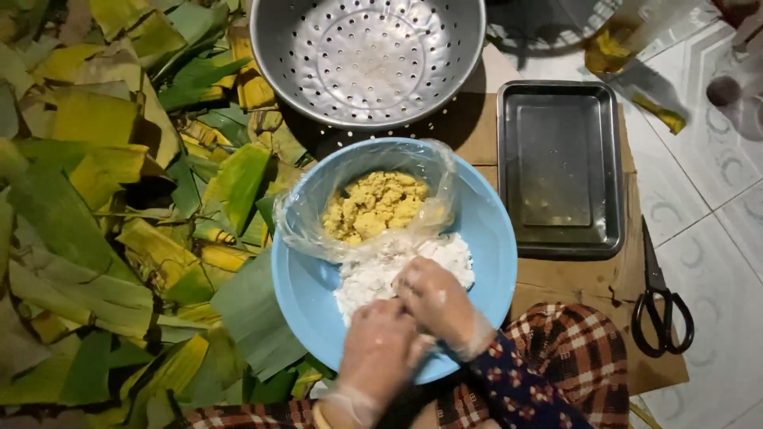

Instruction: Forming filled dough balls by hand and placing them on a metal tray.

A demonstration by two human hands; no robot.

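A blue bowl (493, 238) sits in front of me on the floor. It holds a heap of white sticky rice (373, 274) and a clear plastic bag (306, 214) with yellow crumbly filling (373, 205). Both my hands wear thin clear gloves and meet over the near part of the bowl. My left hand (380, 349) is cupped close against my right hand (439, 306), and they press white rice between them. What lies inside the palms is hidden.
A pile of green and yellow banana leaves (95, 222) covers the left. A perforated metal colander (367, 56) stands behind the bowl, a dark metal tray (560, 171) to the right on brown cardboard (556, 282). Black scissors (660, 298) lie at the cardboard's right edge, by white floor tiles.
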